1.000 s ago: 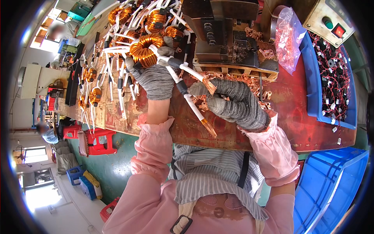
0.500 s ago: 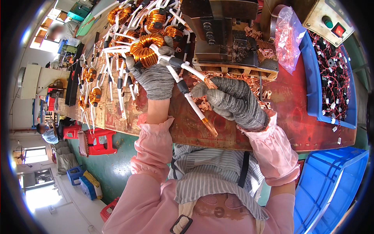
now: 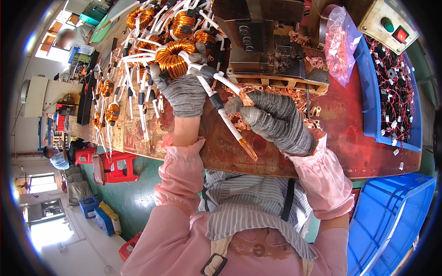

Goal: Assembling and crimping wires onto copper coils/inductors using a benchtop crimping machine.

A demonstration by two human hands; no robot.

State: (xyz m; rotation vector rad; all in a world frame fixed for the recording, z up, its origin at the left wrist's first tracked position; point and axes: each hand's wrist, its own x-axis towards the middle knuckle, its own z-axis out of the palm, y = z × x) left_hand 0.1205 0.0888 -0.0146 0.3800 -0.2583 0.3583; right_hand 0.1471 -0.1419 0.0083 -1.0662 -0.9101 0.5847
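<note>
My left hand (image 3: 183,92), in a grey knit glove, is closed around a copper-wound toroidal coil (image 3: 175,59). From the coil run white-sleeved leads with black bands, pointing down and right. One lead (image 3: 228,84) ends in bare copper strands at my right hand (image 3: 276,120), also gloved in grey, whose thumb and fingers pinch that end. The other lead (image 3: 229,125) hangs free below, with its bare copper tip (image 3: 248,149) above the red tabletop. My fingers partly hide the coil and the pinched strands.
A dark metal press (image 3: 267,50) stands beyond my hands, with loose copper terminals (image 3: 299,103) around its base. More coils (image 3: 183,24) pile up at the back left. Right of the press lie a plastic bag (image 3: 340,46) of terminals, a blue bin (image 3: 370,110) and a switch box (image 3: 391,27).
The coil and its leads have shifted very slightly right with my left hand. My right hand stays at the lead's end, its fingers a little adjusted.
</note>
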